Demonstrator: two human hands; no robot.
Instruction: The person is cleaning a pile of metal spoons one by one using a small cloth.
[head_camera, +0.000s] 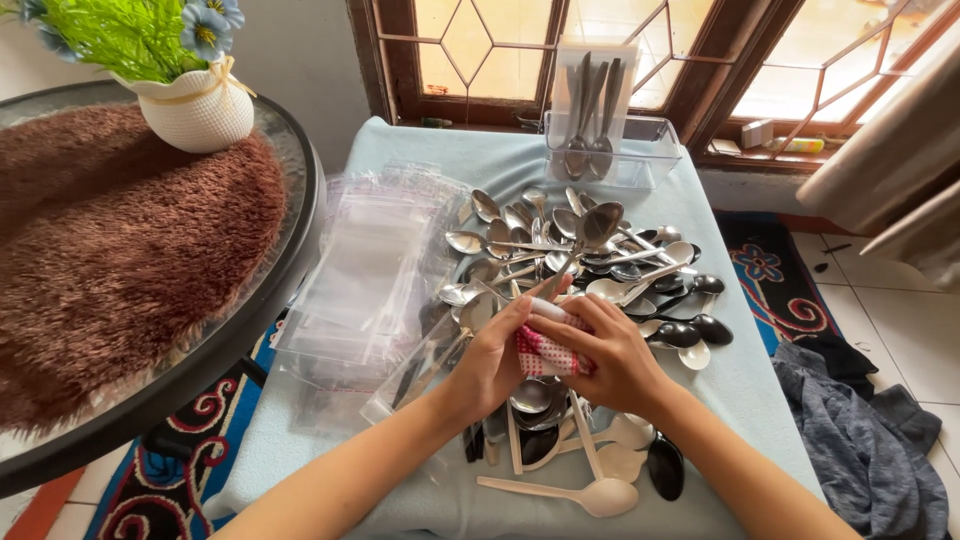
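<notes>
My left hand (495, 352) grips the handle of a metal spoon (598, 224), whose bowl points up and away over the pile. My right hand (605, 350) presses a red-and-white checked cloth (541, 352) around that handle. Both hands meet above a heap of metal, black and cream spoons (560, 270) spread on a pale blue tablecloth (740, 380). Several cream plastic spoons (590, 492) lie nearest to me.
A stack of clear plastic bags (365, 275) lies left of the spoons. A clear container (610, 150) with upright spoons stands by the window. A round glass table (150, 380) with a brown mat and white flower pot (197, 108) is left. Grey clothing (865, 440) lies on the floor.
</notes>
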